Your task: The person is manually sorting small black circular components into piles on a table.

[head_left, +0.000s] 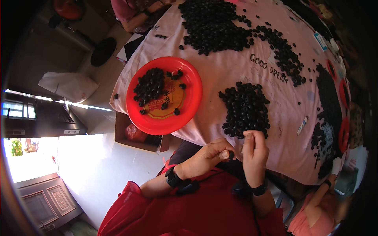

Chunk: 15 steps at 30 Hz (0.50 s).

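My left hand is closed, its thumb and fingers pinching a small black round piece in front of my body. Right beside it, my right hand is raised with thumb and forefinger pressed together; whatever it may hold is too small to tell. Just beyond the right fingertips lies a heap of glossy black round pieces, some showing a hole. To the left a red plate carries a cluster of similar black pieces and several loose ones.
A pink printed cloth covers the table. Larger black heaps spread at the far side, with more along the right. A small white tube lies at right. Other people sit far left and lower right. An open cardboard box stands below the plate.
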Tool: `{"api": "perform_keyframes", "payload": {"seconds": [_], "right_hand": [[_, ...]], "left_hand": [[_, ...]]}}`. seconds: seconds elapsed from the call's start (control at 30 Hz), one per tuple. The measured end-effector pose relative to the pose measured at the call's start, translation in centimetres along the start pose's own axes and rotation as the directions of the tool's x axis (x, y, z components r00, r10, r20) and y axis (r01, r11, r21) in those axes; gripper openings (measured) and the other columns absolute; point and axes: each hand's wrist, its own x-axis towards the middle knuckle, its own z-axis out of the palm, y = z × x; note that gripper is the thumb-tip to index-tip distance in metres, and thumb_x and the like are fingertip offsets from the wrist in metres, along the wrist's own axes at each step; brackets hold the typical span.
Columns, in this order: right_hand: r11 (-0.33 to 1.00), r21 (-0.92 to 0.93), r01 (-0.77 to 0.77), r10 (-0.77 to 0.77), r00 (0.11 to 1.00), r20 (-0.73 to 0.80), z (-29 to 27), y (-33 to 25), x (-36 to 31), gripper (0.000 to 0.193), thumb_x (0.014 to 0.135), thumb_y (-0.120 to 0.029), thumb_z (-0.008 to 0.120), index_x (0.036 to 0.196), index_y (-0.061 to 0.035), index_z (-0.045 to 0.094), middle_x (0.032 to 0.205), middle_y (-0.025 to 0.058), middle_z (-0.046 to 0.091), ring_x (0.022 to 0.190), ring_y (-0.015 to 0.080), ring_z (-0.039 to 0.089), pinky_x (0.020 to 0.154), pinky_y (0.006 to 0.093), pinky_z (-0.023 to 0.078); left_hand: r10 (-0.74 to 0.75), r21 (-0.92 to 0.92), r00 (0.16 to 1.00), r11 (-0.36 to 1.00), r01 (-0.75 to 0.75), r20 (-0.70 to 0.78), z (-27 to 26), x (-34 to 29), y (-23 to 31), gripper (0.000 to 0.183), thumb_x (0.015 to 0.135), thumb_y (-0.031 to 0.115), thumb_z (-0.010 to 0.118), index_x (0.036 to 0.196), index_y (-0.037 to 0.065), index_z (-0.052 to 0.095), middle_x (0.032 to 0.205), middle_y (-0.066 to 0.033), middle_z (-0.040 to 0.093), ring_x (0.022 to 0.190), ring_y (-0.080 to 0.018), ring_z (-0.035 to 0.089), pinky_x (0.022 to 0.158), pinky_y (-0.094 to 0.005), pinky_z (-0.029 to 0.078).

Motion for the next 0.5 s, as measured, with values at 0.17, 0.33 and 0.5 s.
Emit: {"api": "perform_keyframes", "payload": {"seconds": [0.17,0.33,0.5], "right_hand": [[0.994,0.110,-0.002,0.012,0.996,-0.089,-1.4,1.0,0.8,0.011,0.103,-0.009,0.054,0.103,-0.0011,0.062,0.068,0.0010,0.053,0.057,0.0069,0.048,0.052,0.0251,0.040],[0.994,0.108,0.015,-0.016,1.000,0.012,-1.3,0.5,0.1,0.009,0.102,-0.007,0.055,0.103,-0.0009,0.061,0.070,0.0017,0.054,0.057,0.0067,0.050,0.051,0.0257,0.041],[0.991,0.103,0.089,-0.095,0.994,0.049,-1.2,0.1,-0.1,0.009,0.102,-0.006,0.054,0.104,-0.0013,0.062,0.071,0.0031,0.057,0.056,0.0077,0.053,0.051,0.0255,0.042]], "left_hand": [[-0.187,-0.412,0.981,0.892,0.187,0.042,0.0,-0.3,-0.6,0.030,0.107,0.025,0.047,0.114,0.001,0.064,0.107,-0.0050,0.060,0.095,-0.0129,0.058,0.088,-0.0289,0.049],[-0.199,-0.555,0.976,0.805,0.211,0.082,-0.5,0.0,-1.0,0.037,0.104,0.033,0.051,0.119,0.002,0.065,0.108,-0.0048,0.065,0.098,-0.0113,0.060,0.090,-0.0283,0.050],[-0.201,-0.598,0.979,0.783,0.174,0.021,-0.2,-0.1,-1.5,0.034,0.103,0.030,0.054,0.122,0.003,0.064,0.107,-0.0026,0.064,0.096,-0.0096,0.059,0.090,-0.0266,0.049]]}}
